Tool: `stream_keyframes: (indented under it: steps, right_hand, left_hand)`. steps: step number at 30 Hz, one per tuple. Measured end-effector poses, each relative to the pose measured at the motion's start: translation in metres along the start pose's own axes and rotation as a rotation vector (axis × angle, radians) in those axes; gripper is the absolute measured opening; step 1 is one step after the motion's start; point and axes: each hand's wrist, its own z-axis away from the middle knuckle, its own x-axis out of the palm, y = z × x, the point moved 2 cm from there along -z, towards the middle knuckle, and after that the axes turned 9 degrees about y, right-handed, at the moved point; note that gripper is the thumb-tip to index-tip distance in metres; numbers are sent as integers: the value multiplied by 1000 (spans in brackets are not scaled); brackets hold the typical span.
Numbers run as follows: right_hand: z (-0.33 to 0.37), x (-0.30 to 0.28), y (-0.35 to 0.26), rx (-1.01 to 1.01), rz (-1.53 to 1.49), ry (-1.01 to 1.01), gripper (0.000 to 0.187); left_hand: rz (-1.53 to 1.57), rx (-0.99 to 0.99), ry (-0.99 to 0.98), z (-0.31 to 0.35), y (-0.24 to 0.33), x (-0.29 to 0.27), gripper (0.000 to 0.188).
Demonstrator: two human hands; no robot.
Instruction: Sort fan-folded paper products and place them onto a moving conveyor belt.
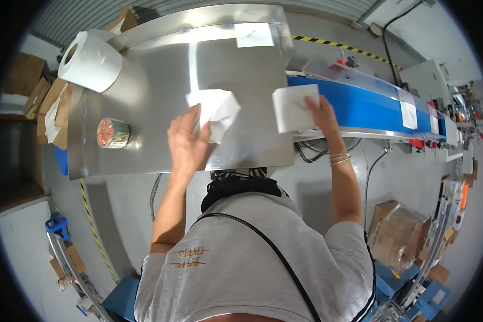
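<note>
My left hand [188, 138] is closed on a creased piece of white paper or cloth [221, 111], its thumb and fingers pinching the left side of it above the steel table [145, 96]. The far edge of that piece looks folded and uneven. To the right, my right hand [323, 114] grips the right side of a flat, square white piece [294, 110], perhaps folded paper or cloth. This square is over the table's right end, where the blue conveyor belt [359, 104] begins. Whether it rests on the surface or hangs just above I cannot tell.
A large white roll [94, 63] lies at the table's far left. Nearer stands a short cylinder [112, 133] with a red-and-orange mottled top. A white sheet [254, 35] is at the back edge. Clear guarding [354, 76] runs along the belt. Cardboard boxes [53, 112] are beyond the left edge.
</note>
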Motion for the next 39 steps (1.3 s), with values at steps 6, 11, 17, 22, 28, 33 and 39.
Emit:
stream_keyframes:
  steps: [6,11,17,22,28,33,39]
  right_hand:
    - [-62,-118,84,-81,624,328,52]
    - [-21,-116,32,-467,714,490,57]
    - [52,-33,-36,-314,-166,-321,52]
    - [58,-7,-53,-275,-170,-419,51]
    - [51,6,-53,-283,-219,-507,47]
    - [49,11,-65,-247,-213,-634,46]
    - [46,18,-65,-403,-239,-626,48]
  left_hand:
    - [32,90,-91,28,74,48,47]
    - [42,125,-75,46,78,54,45]
    - [65,117,-86,51,83,50,39]
    - [62,90,-91,51,85,50,37]
    - [57,86,-86,52,83,51,34]
    - [70,115,-93,50,82,52,33]
    - [121,44,-181,47,78,51,36]
